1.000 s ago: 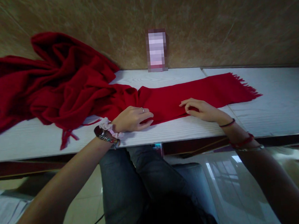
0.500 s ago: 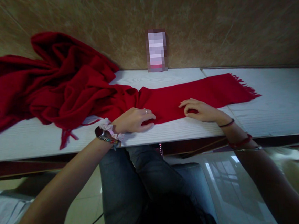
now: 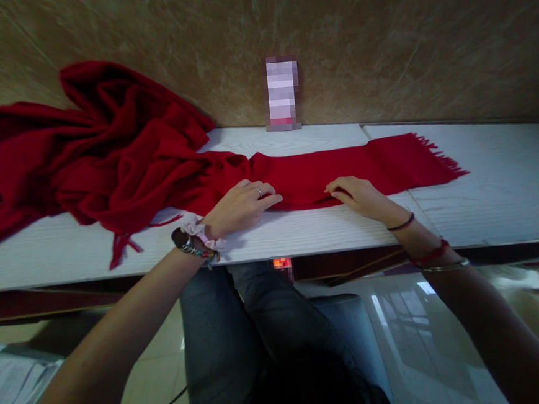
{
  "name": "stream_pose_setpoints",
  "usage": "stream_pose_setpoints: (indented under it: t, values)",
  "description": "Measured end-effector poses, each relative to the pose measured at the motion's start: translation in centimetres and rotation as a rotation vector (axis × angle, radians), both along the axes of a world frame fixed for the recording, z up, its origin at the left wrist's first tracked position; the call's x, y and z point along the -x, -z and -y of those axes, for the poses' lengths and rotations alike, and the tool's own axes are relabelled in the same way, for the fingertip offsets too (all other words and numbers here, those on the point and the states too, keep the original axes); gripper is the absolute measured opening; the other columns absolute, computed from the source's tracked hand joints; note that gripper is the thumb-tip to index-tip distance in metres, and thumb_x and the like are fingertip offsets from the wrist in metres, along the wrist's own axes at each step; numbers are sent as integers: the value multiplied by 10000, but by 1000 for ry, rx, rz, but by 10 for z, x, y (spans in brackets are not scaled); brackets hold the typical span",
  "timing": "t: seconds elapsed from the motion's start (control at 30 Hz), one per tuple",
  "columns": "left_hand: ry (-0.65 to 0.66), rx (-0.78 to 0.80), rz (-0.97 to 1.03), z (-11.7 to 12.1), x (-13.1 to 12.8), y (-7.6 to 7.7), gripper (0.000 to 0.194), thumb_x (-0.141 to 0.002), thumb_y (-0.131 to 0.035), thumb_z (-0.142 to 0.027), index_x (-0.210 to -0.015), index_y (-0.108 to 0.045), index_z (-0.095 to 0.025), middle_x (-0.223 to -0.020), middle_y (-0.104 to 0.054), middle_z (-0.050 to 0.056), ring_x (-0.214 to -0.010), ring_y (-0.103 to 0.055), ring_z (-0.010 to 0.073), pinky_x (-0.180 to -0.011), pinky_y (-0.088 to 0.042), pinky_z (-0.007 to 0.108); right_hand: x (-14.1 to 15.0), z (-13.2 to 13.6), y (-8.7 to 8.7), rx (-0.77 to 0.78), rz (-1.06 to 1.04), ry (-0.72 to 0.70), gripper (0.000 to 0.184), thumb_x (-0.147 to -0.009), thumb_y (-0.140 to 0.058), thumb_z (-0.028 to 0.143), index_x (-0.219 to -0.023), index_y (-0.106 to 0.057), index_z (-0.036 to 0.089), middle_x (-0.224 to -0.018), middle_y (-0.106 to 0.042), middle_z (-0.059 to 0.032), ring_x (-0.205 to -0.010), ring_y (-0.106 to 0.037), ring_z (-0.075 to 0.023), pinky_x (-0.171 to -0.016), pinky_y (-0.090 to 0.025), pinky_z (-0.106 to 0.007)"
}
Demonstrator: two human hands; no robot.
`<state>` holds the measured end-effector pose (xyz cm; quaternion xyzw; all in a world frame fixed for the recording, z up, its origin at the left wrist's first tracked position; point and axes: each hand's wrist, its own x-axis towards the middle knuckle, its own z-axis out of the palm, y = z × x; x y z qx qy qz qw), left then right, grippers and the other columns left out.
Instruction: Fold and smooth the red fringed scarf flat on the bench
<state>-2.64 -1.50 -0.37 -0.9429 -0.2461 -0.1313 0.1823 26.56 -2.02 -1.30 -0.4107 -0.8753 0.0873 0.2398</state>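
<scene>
The red scarf [image 3: 299, 170] is heaped in loose folds along the left of the white table [image 3: 496, 178]. Next, its near edge is pinched by the fingers of the left hand [image 3: 236, 209]. Beyond the flattened stretch, a blurred item [image 3: 282, 92] is seen by the wall [image 3: 378, 44]. Farther right, the same edge is pinched by the right hand [image 3: 363, 198]; the fringed end is laid flat.

The scarf [image 3: 304, 174] lies on the table [image 3: 506, 189], before the wall [image 3: 401, 42].
</scene>
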Motion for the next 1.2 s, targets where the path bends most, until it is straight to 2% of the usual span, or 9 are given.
stream_pose_setpoints:
  t: [0.13,0.3,0.43,0.57,0.8,0.97,1.2]
  values:
    - [-3,-45,23,0,-1,1,281,-822,-442,-152,-1059,-593,-178,-933,-639,62,-803,-577,160,-704,-428,284,-1,1,0,-56,34,4,193,-809,-438,175,-884,-609,226,-896,-664,-42,-851,-599,-208,-799,-465,-366]
    - [63,-72,11,1,-2,1,237,-879,-399,-172,-996,-605,-179,-876,-651,48,-749,-577,133,-667,-430,251,-2,3,-1,-43,52,-123,284,-790,-376,108,-777,-635,225,-902,-657,-35,-895,-592,-193,-828,-468,-360]
    - [73,-77,8,2,0,1,257,-879,-382,-116,-1004,-600,-170,-883,-644,59,-752,-574,132,-676,-437,253,-1,7,-4,-68,11,-144,232,-831,-422,189,-906,-640,211,-944,-649,-54,-924,-583,-199,-851,-465,-363]
    - [63,-90,57,1,1,2,259,-882,-373,-109,-988,-605,-155,-853,-629,60,-746,-565,136,-677,-443,256,0,10,-7,-71,50,-177,244,-804,-533,292,-1008,-617,189,-1013,-632,-80,-960,-571,-213,-867,-460,-355]
    - [72,-122,98,1,0,3,257,-888,-367,-118,-965,-612,-135,-791,-603,45,-725,-547,124,-660,-436,242,-1,5,-1,-239,132,-133,199,-827,-462,174,-921,-637,180,-939,-664,-75,-899,-594,-211,-804,-463,-365]
    - [61,-120,121,0,0,4,247,-890,-378,-133,-946,-618,-148,-780,-585,42,-722,-531,121,-643,-430,239,0,3,2,-333,130,-54,192,-840,-462,161,-953,-617,161,-901,-675,-81,-831,-610,-204,-733,-476,-339]
    - [76,-70,76,1,-1,2,261,-886,-373,-131,-966,-620,-157,-800,-572,51,-731,-520,126,-650,-433,241,1,4,0,-360,163,-108,210,-859,-424,137,-824,-629,159,-798,-652,-72,-787,-586,-186,-736,-470,-316]
